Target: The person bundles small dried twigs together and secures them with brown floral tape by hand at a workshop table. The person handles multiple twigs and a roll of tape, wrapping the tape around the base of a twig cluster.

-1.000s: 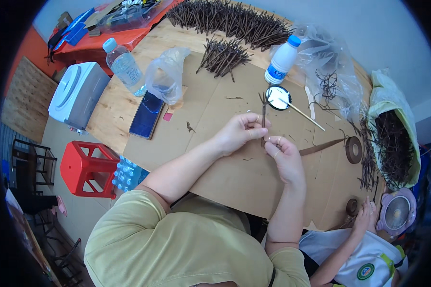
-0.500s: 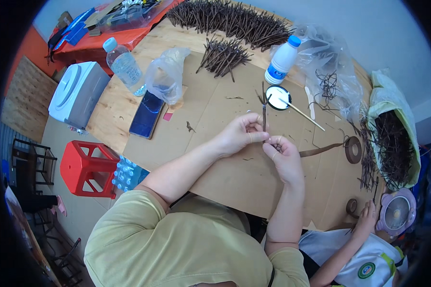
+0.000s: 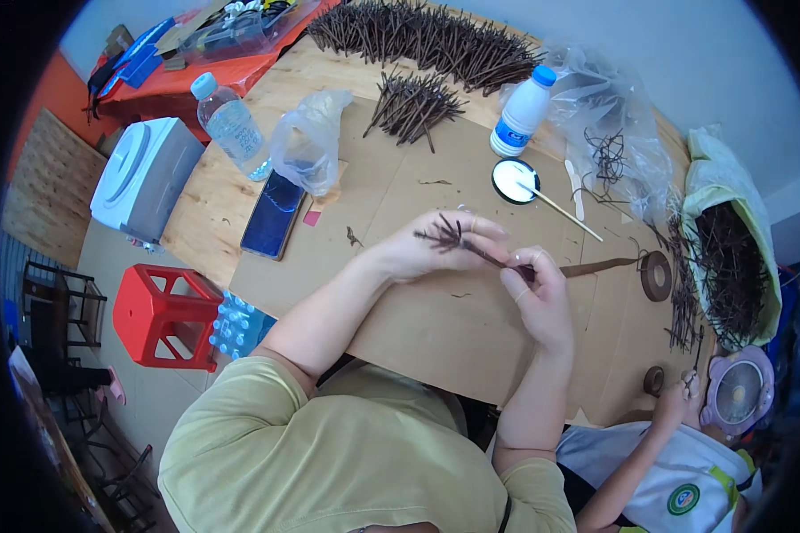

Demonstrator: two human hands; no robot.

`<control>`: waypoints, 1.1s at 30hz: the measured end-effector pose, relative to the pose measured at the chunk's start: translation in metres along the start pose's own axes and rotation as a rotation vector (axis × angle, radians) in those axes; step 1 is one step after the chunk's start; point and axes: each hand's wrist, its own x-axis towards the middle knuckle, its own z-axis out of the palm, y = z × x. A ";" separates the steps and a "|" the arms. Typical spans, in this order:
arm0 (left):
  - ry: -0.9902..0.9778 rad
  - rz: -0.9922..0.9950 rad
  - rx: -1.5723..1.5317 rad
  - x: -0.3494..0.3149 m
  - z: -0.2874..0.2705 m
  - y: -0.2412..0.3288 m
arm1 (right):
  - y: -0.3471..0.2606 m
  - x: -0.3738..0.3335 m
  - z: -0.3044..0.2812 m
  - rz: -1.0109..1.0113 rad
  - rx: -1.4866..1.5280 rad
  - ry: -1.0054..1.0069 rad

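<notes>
Between my hands lies a brown twig-like stem (image 3: 484,254), its forked tips pointing left across my left hand (image 3: 436,238). The fingers of that hand are closed around the stem, partly behind it. My right hand (image 3: 542,293) pinches the stem's other end together with brown tape. From there a strip of tape (image 3: 600,266) runs right to a brown tape roll (image 3: 656,275) on the cardboard. What the right fingertips cover is hidden.
Beyond my hands stand a dish of white paste (image 3: 510,182) with a stick in it and a white bottle (image 3: 523,111). Bundled brown stems (image 3: 413,108) lie farther back. A phone (image 3: 273,216) is at left; a co-worker's hand (image 3: 676,400) holds scissors at right.
The stem has tipped from upright to nearly flat, its forked tips swinging left over my left hand. My right hand has shifted slightly right. The co-worker's hand now holds scissors.
</notes>
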 end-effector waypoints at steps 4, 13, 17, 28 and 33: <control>0.044 -0.283 -0.217 0.004 -0.006 -0.005 | -0.005 0.005 -0.005 -0.375 -0.469 0.031; 0.058 -0.289 -0.242 0.002 0.003 -0.017 | -0.002 0.010 -0.004 -0.409 -0.530 0.160; 0.154 -0.284 -0.293 0.005 -0.004 -0.019 | 0.000 0.007 -0.009 -0.238 -0.443 0.159; 0.222 -0.296 -0.470 0.009 -0.011 -0.027 | 0.058 0.066 -0.032 -0.005 -0.692 0.405; 0.271 -0.288 -0.522 0.013 -0.017 -0.031 | 0.081 0.088 -0.046 -0.121 -1.076 0.394</control>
